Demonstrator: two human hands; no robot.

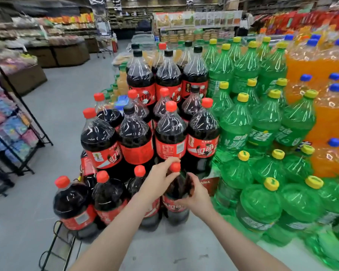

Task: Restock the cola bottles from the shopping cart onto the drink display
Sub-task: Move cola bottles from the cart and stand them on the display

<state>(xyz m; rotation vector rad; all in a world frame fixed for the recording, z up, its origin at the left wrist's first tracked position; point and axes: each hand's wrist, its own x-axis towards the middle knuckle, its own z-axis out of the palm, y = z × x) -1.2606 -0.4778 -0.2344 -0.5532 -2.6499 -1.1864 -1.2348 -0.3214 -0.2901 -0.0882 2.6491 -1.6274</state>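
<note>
Cola bottle [175, 194] between 2 gripping hands

Supermarket interior. Centre of the frame: a tiered drink display of cola bottles [170, 133], with green soda bottles [262, 132] and orange soda bottles [329, 106] to the right. Left edge: a wire rack of packaged goods [10, 132]. Upper background: stocked shelving [196, 26] along a grey aisle floor [67, 90].

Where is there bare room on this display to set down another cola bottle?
Bare white shelf lies in front of the held cola bottle, between the bottom cola row and the green bottles. The tiers behind are packed cap to cap.
</note>
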